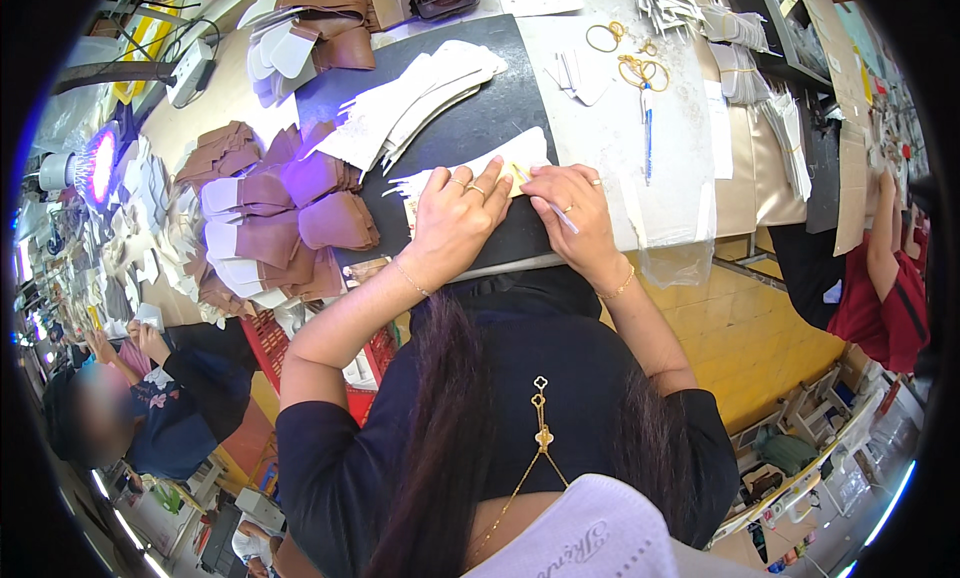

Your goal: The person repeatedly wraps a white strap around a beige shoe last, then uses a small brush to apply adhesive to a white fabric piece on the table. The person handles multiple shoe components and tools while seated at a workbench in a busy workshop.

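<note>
My left hand (462,210) lies over a white cut piece (530,146) with frayed-looking strips at its left end, fingers stretched out and pressing it onto the black mat (450,128). Close beside it, my right hand (577,216) is closed in a pinch at the piece's right edge. A slim pale stick-like tool (568,218) pokes out of that hand; its tip is hidden. Something small and yellow (518,178) shows between the two hands. Farther back on the mat rests a stack of similar white pieces (410,98).
Stacks of brown and white pieces (270,223) crowd the left, near a glowing lamp (100,163). To the right are a blue pen (647,138), yellow rubber bands (640,73) and a clear plastic bag (675,248). Other people sit at left (185,408) and right (880,298).
</note>
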{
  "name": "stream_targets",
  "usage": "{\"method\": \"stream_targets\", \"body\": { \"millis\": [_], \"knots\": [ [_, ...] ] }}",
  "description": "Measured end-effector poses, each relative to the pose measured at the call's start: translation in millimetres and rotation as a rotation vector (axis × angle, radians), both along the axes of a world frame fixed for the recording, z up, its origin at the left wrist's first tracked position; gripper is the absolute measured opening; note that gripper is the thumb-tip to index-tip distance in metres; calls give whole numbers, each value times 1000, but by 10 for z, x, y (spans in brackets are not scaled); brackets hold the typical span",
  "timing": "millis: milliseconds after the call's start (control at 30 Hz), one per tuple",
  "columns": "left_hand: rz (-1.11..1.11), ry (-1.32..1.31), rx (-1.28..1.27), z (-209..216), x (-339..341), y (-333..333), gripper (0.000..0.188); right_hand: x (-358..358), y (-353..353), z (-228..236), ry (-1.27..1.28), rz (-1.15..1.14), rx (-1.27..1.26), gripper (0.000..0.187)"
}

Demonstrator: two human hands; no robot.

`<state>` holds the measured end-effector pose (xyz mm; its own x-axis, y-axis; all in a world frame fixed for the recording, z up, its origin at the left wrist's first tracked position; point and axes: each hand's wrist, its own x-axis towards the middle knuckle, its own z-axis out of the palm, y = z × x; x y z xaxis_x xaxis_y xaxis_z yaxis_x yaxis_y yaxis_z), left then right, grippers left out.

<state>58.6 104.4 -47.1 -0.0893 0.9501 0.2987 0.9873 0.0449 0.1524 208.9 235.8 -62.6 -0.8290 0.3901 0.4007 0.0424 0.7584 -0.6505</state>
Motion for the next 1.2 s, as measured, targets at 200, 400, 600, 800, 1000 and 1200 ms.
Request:
{"method": "stream_targets", "body": {
  "millis": [200, 400, 600, 800, 1000, 1200],
  "knots": [
    [-1, -5, 44, -82, 10, -39, 26, 248, 85, 135, 17, 21, 63, 12],
    [-61, -176, 194, -175, -77, -21, 31, -22, 40, -98, 137, -37, -158, 22],
    [77, -564, 243, 235, -156, -167, 36, -12, 16, -198, 108, -44, -127, 25],
    [252, -543, 724, 1006, -703, -248, 42, -7, 25, -229, 91, -13, 43, 32],
    [323, -315, 500, 1117, -1049, -28, 31, -21, 23, -235, 104, -30, 26, 29],
    [194, -197, 118, 672, -1004, 310, 21, 38, 146, -155, 261, -165, -223, 23]
  ]
}}
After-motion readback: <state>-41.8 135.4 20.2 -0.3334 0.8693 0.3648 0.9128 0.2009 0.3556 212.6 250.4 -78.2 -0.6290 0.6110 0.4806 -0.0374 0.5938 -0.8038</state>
